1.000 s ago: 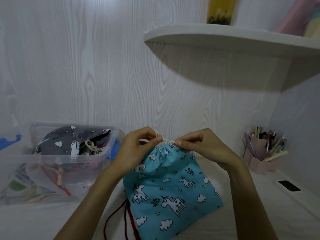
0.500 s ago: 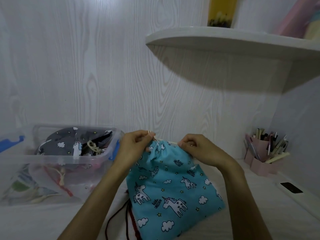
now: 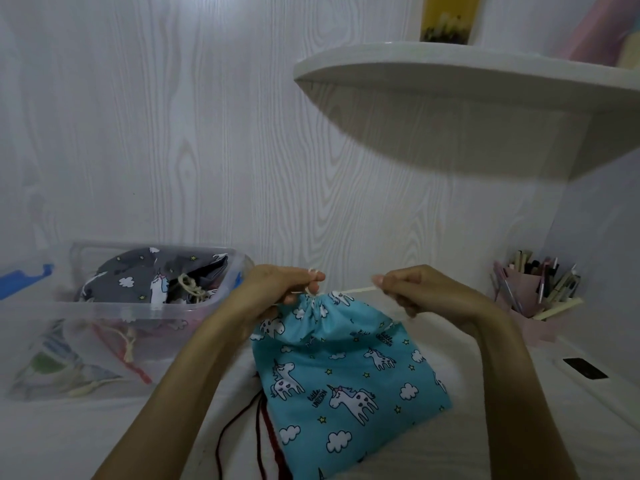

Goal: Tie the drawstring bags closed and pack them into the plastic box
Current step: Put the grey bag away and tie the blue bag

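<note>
The turquoise cotton drawstring bag printed with white unicorns and clouds [image 3: 343, 372] lay on the white tabletop [image 3: 104, 441] in front of the person, its mouth gathered into puckers at the top edge. To its left stood the clear plastic storage box with blue latches [image 3: 114, 313], holding a grey unicorn-print bag [image 3: 138, 282] on top and other fabric bags (striped and red-corded ones, seen only dimly through the wall) beneath. A curved white shelf [image 3: 467, 84] jutted from the pale wood-grain wall [image 3: 173, 133] above. At the far right sat a pink holder full of pens and pencils [image 3: 533, 292].

The left hand [image 3: 277, 289] was closed at the bunched mouth of the bag, fingers [image 3: 313, 277] pinched shut on one end of the cream drawstring cord [image 3: 360, 290]. The right hand [image 3: 415, 289] was just beside the bag's top right corner, its fingers curled tight around the other end, so that the cord ran taut and nearly level between the two hands. Dark red cords [image 3: 242, 420] trailed on the tabletop from under the bag's lower left side.
</note>
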Demonstrator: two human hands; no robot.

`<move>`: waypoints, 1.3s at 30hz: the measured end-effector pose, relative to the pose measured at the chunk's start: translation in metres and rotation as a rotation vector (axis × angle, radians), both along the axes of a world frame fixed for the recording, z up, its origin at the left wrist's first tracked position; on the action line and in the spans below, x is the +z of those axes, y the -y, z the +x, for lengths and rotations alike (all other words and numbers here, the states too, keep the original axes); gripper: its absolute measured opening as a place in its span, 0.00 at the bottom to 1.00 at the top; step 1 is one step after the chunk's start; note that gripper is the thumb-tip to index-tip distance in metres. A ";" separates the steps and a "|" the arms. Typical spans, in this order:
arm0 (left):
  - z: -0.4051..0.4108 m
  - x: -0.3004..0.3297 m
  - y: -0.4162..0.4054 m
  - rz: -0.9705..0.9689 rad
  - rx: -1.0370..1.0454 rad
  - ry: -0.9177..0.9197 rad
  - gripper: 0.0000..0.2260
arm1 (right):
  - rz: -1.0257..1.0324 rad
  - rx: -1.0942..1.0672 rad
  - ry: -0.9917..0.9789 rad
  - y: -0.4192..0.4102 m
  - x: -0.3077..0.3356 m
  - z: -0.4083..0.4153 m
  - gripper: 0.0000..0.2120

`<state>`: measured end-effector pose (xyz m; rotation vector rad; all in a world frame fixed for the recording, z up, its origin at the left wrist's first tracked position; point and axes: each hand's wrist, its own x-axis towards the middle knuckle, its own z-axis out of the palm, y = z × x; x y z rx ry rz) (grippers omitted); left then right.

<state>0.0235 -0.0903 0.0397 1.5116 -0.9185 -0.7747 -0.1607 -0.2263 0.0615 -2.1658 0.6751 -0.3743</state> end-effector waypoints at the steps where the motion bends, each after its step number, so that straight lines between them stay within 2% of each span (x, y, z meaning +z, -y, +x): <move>1: -0.001 0.001 -0.002 0.025 -0.036 0.077 0.11 | 0.024 -0.034 0.025 0.000 0.003 -0.005 0.16; 6: -0.022 -0.006 0.005 0.198 -0.326 0.303 0.13 | 0.123 -0.043 0.109 -0.008 0.015 -0.009 0.17; 10: -0.043 -0.013 0.011 0.282 -0.554 0.399 0.14 | 0.010 -0.039 0.048 -0.019 0.017 0.006 0.17; 12: -0.048 -0.020 0.015 0.282 -0.582 0.428 0.17 | -0.031 -0.051 0.020 -0.024 0.015 0.014 0.18; 15: -0.054 -0.025 0.020 0.255 -0.507 0.370 0.19 | -0.022 -0.035 0.058 -0.029 0.010 0.028 0.16; 17: -0.053 -0.029 0.022 0.292 -0.459 0.304 0.16 | -0.041 -0.015 0.019 -0.029 0.002 0.036 0.19; 19: -0.047 -0.031 0.024 0.331 -0.415 0.171 0.14 | -0.061 -0.052 -0.029 -0.024 -0.007 0.043 0.22; 21: -0.039 -0.030 0.026 0.309 -0.381 -0.038 0.12 | -0.080 -0.146 -0.012 -0.016 -0.015 0.042 0.22; 24: -0.030 -0.025 0.023 0.214 -0.332 -0.240 0.11 | -0.065 -0.126 0.036 -0.011 -0.013 0.033 0.16; 27: -0.022 -0.021 0.020 0.176 -0.288 -0.258 0.11 | 0.045 0.131 -0.052 -0.010 -0.004 0.023 0.18; 29: -0.017 -0.019 0.018 0.171 -0.278 -0.240 0.11 | 0.053 0.216 -0.112 -0.012 -0.003 0.019 0.20; 33: -0.011 -0.016 0.014 0.141 -0.284 -0.193 0.12 | -0.102 0.149 -0.091 -0.013 -0.006 0.021 0.13; 39: 0.000 -0.010 0.006 0.110 -0.277 -0.182 0.09 | -0.268 -0.046 0.100 -0.015 0.006 0.012 0.03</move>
